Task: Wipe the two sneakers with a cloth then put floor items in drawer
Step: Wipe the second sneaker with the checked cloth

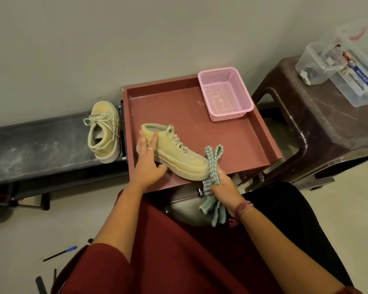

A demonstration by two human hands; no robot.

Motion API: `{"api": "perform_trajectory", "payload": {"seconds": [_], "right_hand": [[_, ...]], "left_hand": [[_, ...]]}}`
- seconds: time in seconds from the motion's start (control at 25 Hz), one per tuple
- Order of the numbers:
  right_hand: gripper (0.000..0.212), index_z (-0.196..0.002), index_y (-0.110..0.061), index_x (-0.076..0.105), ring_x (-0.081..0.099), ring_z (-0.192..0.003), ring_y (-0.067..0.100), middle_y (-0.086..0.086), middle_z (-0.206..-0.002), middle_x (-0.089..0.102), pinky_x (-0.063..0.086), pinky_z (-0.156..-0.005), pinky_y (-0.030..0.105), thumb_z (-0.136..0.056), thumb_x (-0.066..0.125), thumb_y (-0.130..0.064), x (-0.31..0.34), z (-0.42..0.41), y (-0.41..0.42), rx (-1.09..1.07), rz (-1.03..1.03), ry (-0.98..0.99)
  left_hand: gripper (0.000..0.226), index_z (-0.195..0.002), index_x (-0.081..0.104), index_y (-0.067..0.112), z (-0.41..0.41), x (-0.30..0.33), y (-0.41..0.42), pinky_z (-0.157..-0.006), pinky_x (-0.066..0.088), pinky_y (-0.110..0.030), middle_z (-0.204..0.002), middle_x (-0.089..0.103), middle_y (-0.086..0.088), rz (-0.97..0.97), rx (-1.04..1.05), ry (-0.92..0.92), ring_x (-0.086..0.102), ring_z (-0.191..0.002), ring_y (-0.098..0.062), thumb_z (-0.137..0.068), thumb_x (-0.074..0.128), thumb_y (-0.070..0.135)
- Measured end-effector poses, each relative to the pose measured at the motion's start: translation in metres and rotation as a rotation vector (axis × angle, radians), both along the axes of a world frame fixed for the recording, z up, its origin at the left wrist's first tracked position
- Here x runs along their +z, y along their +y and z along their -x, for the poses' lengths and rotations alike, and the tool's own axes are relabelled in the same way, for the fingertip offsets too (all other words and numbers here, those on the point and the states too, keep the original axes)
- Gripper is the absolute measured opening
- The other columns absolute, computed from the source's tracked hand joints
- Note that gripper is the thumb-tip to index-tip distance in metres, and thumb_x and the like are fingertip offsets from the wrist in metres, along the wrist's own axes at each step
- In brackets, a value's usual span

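Observation:
A yellow-green sneaker (176, 153) lies on its side in the open red drawer (232, 132), toe toward the front right. My left hand (148, 160) holds it at the heel, fingers along the upper and thumb under the sole. My right hand (222, 187) grips a green striped cloth (212, 164) bunched against the sneaker's toe; the cloth's ends hang below my fist. The second sneaker (103, 134) stands on a dark low shelf (34, 149) left of the drawer. A blue-capped pen (61, 253) and other dark items (40, 285) lie on the floor at lower left.
A pink mesh basket (225, 92) sits in the drawer's far right corner. A brown plastic stool (319, 124) stands to the right, carrying clear plastic boxes (338, 66). A wall rises behind. My red garment and dark lap fill the foreground.

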State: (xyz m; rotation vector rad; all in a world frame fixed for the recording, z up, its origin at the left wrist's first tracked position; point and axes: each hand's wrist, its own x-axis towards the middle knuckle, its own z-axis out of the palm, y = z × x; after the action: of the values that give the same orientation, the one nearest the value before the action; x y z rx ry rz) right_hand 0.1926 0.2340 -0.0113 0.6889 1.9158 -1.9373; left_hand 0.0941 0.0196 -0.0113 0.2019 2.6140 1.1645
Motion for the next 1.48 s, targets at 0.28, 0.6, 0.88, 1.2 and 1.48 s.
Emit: {"api": "perform_trajectory", "payload": {"seconds": [0.28, 0.6, 0.88, 1.2, 1.48], "right_hand": [[0.077, -0.141, -0.013, 0.041, 0.062, -0.1, 0.025, 0.012, -0.119, 0.062, 0.054, -0.074, 0.03, -0.074, 0.035, 0.025, 0.016, -0.003, -0.007, -0.12, 0.197, -0.078], [0.066, -0.143, -0.017, 0.038, 0.054, -0.105, 0.012, -0.005, -0.126, 0.048, 0.048, -0.091, 0.017, -0.085, 0.04, 0.014, 0.051, 0.026, -0.003, 0.272, -0.684, 0.412], [0.048, -0.145, -0.013, 0.032, 0.023, -0.143, 0.023, 0.003, -0.152, 0.032, 0.019, -0.115, 0.044, -0.097, 0.03, -0.012, 0.0, 0.038, -0.034, 0.985, -1.385, 0.42], [0.053, -0.133, -0.024, 0.052, 0.05, -0.124, 0.022, -0.002, -0.137, 0.052, 0.045, -0.099, 0.038, -0.087, 0.041, -0.002, 0.049, 0.021, 0.007, 0.967, -1.207, 0.19], [0.042, -0.129, -0.016, 0.054, 0.057, -0.083, 0.018, 0.003, -0.1, 0.06, 0.048, -0.063, 0.013, -0.092, 0.043, 0.001, 0.083, 0.044, -0.01, 0.197, -0.843, 0.295]], "left_hand": [[0.091, -0.152, 0.01, 0.034, -0.032, -0.015, 0.007, -0.119, 0.01, -0.03, -0.156, -0.03, -0.005, -0.277, 0.191, -0.031, -0.008, -0.14, 0.0, -0.085, 0.072, 0.025], [0.061, -0.144, 0.041, 0.021, -0.019, -0.025, 0.0, -0.113, 0.012, -0.061, -0.159, -0.004, -0.008, 0.195, -0.243, 0.469, -0.011, -0.144, -0.036, -0.089, 0.065, 0.015], [0.058, -0.145, 0.033, 0.015, -0.026, -0.036, -0.013, -0.102, 0.034, -0.065, -0.16, 0.004, -0.014, 0.613, -0.433, 0.479, 0.003, -0.146, -0.033, -0.095, 0.026, 0.045], [0.059, -0.148, -0.012, 0.036, -0.031, -0.032, -0.01, -0.116, 0.009, -0.054, -0.151, -0.035, -0.002, 0.68, -0.381, 0.311, -0.034, -0.138, -0.017, -0.094, 0.006, 0.053], [0.061, -0.147, -0.014, 0.036, -0.031, -0.029, -0.008, -0.117, 0.006, -0.053, -0.148, -0.039, -0.002, 0.676, -0.406, 0.25, -0.035, -0.136, -0.019, -0.094, 0.008, 0.053]]}}
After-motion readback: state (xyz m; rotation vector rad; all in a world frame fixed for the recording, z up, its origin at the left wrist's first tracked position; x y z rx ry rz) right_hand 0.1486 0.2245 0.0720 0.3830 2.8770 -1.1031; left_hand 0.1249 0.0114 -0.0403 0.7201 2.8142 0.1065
